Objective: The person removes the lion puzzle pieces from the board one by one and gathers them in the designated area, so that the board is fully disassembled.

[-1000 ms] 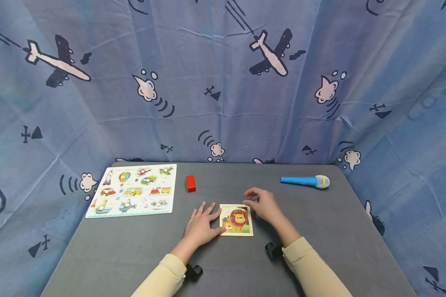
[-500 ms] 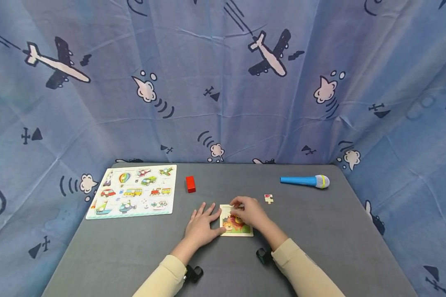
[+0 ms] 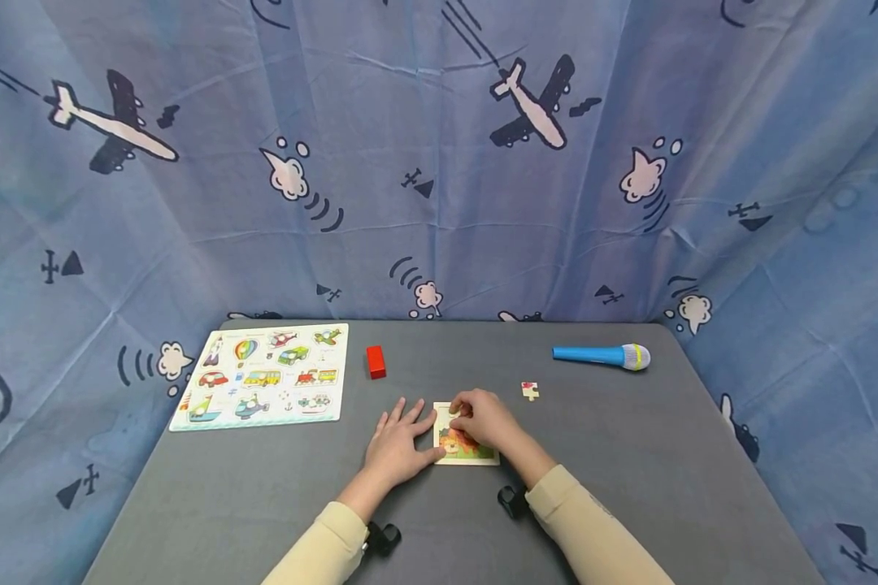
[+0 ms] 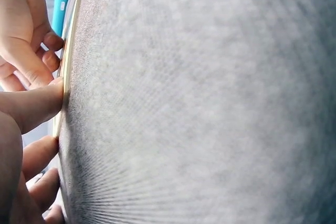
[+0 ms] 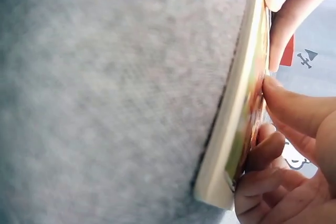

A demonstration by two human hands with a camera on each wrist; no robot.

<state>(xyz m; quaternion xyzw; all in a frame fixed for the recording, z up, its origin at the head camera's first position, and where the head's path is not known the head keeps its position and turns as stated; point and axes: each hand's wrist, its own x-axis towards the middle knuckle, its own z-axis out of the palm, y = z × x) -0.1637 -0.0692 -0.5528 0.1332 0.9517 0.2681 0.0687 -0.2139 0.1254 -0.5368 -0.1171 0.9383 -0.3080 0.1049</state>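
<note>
Head view, and from where I stand the small square picture puzzle with a cream border and an orange and green design (image 3: 464,457) lies flat on the grey cloth-like tabletop (image 3: 651,487), between the person's two hands. The left hand (image 3: 397,447) is spread wide, its fingers long and apart on the tabletop, thumb and forefinger meeting the puzzle's left edge without wrapping round it. The right hand (image 3: 486,418) is over the upper part of the puzzle, fingers bent and thumb near the forefinger; in the right wrist view the thumb's tip meets the picture face, yet I can't tell whether anything is pinched there. Beyond the puzzle and to its right, well clear of the right hand's fingers, lies a loose red and cream jigsaw piece (image 3: 530,390). Farther up on the right rests a toy microphone with a blue handle, a grey head and a yellow band (image 3: 593,356). A plain red rectangular block (image 3: 376,362) sits past the left hand, and left of that lies a white board printed with colourful vehicles (image 3: 259,378). Behind the tabletop hangs a blue fabric curtain patterned with aeroplanes and clouds (image 3: 439,211).
</note>
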